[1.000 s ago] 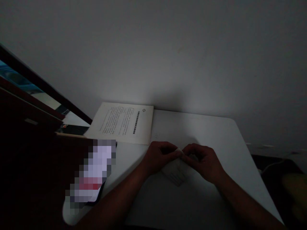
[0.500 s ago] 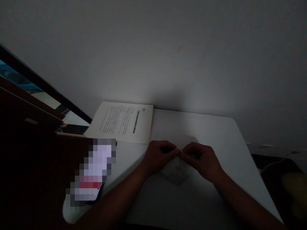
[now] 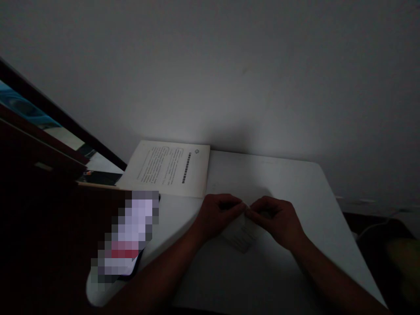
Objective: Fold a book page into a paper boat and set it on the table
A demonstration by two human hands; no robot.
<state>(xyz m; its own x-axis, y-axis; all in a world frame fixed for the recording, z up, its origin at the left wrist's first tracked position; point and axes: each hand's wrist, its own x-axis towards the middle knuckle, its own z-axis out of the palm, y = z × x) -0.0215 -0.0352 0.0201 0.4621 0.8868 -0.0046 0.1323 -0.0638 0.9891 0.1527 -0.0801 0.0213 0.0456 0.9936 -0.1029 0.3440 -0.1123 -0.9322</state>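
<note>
The white desk (image 3: 282, 175) carries a booklet (image 3: 170, 168) at its far left corner. A phone (image 3: 126, 238) lies nearer than the booklet, at the desk's left edge. Right of the booklet and nearer, the left hand (image 3: 216, 216) and right hand (image 3: 278, 221) meet fingertip to fingertip, each pinching the top edge of a small paper (image 3: 241, 234). The paper hangs below and between both hands, its lower corner on the desk. Since the earlier frames the pinch has held and the hands have barely shifted.
</note>
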